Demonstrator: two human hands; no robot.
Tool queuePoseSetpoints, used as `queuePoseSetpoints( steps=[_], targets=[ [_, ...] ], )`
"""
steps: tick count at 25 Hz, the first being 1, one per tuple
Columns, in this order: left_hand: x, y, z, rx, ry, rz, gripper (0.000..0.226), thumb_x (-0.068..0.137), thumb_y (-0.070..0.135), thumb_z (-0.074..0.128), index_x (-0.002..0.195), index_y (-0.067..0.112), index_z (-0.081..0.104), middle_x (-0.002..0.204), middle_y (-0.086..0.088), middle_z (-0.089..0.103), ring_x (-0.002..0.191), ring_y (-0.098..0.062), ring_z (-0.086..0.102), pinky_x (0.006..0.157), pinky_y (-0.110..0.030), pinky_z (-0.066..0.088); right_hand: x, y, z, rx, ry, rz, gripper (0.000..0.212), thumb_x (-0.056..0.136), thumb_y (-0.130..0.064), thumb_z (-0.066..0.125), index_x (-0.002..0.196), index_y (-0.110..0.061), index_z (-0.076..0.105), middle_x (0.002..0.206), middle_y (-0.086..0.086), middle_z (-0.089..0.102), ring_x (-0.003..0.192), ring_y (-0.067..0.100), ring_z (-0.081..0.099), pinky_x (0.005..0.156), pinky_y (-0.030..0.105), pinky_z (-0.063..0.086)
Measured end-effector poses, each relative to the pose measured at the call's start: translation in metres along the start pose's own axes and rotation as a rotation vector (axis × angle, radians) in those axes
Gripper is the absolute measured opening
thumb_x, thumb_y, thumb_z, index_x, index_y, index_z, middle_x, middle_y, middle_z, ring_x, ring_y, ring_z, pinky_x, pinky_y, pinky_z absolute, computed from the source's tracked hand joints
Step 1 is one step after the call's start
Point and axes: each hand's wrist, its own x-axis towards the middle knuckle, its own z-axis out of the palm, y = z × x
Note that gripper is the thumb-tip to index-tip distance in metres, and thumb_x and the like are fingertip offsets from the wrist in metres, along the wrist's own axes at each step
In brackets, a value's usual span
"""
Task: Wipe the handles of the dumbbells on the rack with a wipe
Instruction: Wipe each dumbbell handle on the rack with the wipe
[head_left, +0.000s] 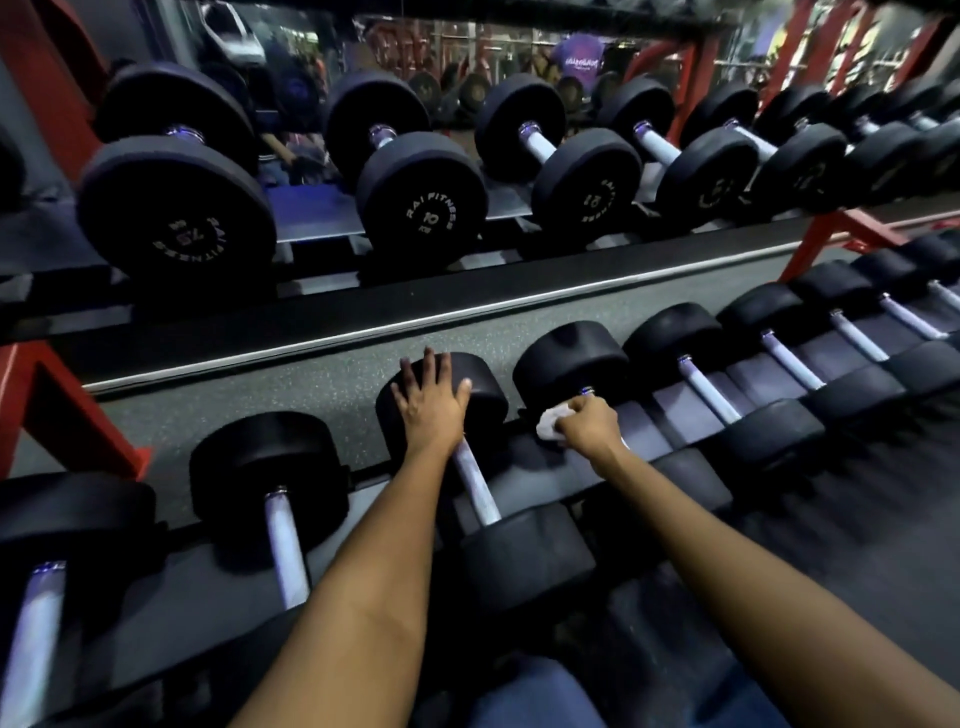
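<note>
The rack (467, 312) runs across in front of both hands, its lower tier of dumbbells lying side by side with handles pointing toward the person, so each bar can be reached from the front. Under the left hand (431, 402) sits one dumbbell (524, 561); the hand lies flat on its far head with fingers spread and straight, probably to steady the weight or brace the body. Its handle (475, 486) shows bare just below that wrist. The next dumbbell (571, 358) is under the right hand (587, 426), which is curled round its handle with the white wipe (550, 423) bunched inside the grip, apparently so the cloth wraps the bar as it rubs. Most of that handle is hidden by the fist.
</note>
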Motion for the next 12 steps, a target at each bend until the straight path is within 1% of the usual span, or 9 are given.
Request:
queuePoseSetpoints(
  steps=[1, 2, 3, 4, 5, 7, 10, 12],
  targets=[
    [0.001, -0.001, -0.001, -0.004, -0.003, 0.005, 0.062, 0.102, 0.049, 0.028, 0.155, 0.023, 0.011, 0.163, 0.001, -0.005, 0.147, -0.032, -0.016, 0.118, -0.054, -0.005, -0.003, -0.001, -0.003, 0.0, 0.03, 0.009, 0.02, 0.078, 0.007, 0.05, 0.069, -0.008, 0.062, 0.08, 0.009, 0.06, 0.077, 0.02, 0.057, 0.06, 0.014, 0.049],
    [0.001, -0.001, -0.002, -0.007, -0.006, 0.009, 0.062, 0.102, 0.049, 0.028, 0.155, 0.023, 0.011, 0.163, 0.001, -0.005, 0.147, -0.032, -0.016, 0.118, -0.054, -0.005, -0.004, 0.0, -0.005, 0.02, 0.051, 0.02, 0.023, 0.075, 0.006, 0.05, 0.064, -0.012, 0.058, 0.08, 0.01, 0.06, 0.079, 0.022, 0.059, 0.069, 0.022, 0.055],
    [0.001, -0.001, -0.002, -0.012, -0.012, 0.01, 0.062, 0.102, 0.049, 0.028, 0.155, 0.023, 0.01, 0.163, 0.001, -0.005, 0.147, -0.032, -0.016, 0.118, -0.054, -0.005, -0.006, 0.002, -0.008, 0.032, 0.067, 0.03, 0.023, 0.072, 0.006, 0.05, 0.063, -0.014, 0.057, 0.08, 0.011, 0.062, 0.082, 0.025, 0.062, 0.078, 0.033, 0.057],
    [0.001, -0.001, -0.003, -0.023, -0.022, 0.006, 0.062, 0.102, 0.049, 0.028, 0.155, 0.023, 0.01, 0.163, 0.001, -0.006, 0.147, -0.032, -0.016, 0.118, -0.054, -0.005, -0.007, 0.004, -0.011, 0.029, 0.073, 0.035, 0.021, 0.07, 0.005, 0.05, 0.064, -0.013, 0.059, 0.082, 0.013, 0.063, 0.086, 0.028, 0.064, 0.082, 0.041, 0.056],
    [0.001, -0.001, -0.003, -0.037, -0.033, -0.003, 0.061, 0.102, 0.048, 0.028, 0.155, 0.024, 0.009, 0.163, 0.001, -0.008, 0.147, -0.031, -0.017, 0.118, -0.054, -0.005, -0.007, 0.006, -0.014, 0.02, 0.074, 0.04, 0.019, 0.07, 0.005, 0.05, 0.067, -0.011, 0.06, 0.083, 0.014, 0.064, 0.089, 0.03, 0.065, 0.084, 0.044, 0.055],
    [-0.005, 0.004, -0.003, -0.053, -0.035, -0.034, 0.06, 0.103, 0.046, 0.028, 0.155, 0.025, 0.007, 0.162, 0.002, -0.011, 0.147, -0.03, -0.017, 0.117, -0.054, -0.006, -0.004, 0.016, -0.023, 0.041, 0.079, 0.078, 0.019, 0.069, 0.004, 0.052, 0.07, -0.01, 0.064, 0.085, 0.015, 0.065, 0.091, 0.032, 0.066, 0.084, 0.045, 0.055],
    [-0.011, 0.016, -0.003, -0.047, -0.019, -0.09, 0.057, 0.105, 0.038, 0.027, 0.156, 0.023, 0.005, 0.162, 0.001, -0.014, 0.147, -0.032, -0.016, 0.117, -0.055, -0.004, 0.003, 0.035, -0.032, 0.096, 0.078, 0.138, 0.023, 0.066, 0.001, 0.056, 0.083, -0.007, 0.069, 0.092, 0.018, 0.068, 0.089, 0.032, 0.067, 0.082, 0.044, 0.056],
    [-0.014, 0.026, -0.001, -0.039, -0.012, -0.142, 0.057, 0.105, 0.033, 0.027, 0.156, 0.02, 0.004, 0.162, -0.001, -0.015, 0.147, -0.035, -0.015, 0.116, -0.055, -0.003, 0.007, 0.046, -0.035, 0.09, 0.065, 0.146, 0.024, 0.064, -0.002, 0.056, 0.083, -0.01, 0.067, 0.092, 0.019, 0.069, 0.09, 0.032, 0.067, 0.083, 0.044, 0.056]
  ],
)
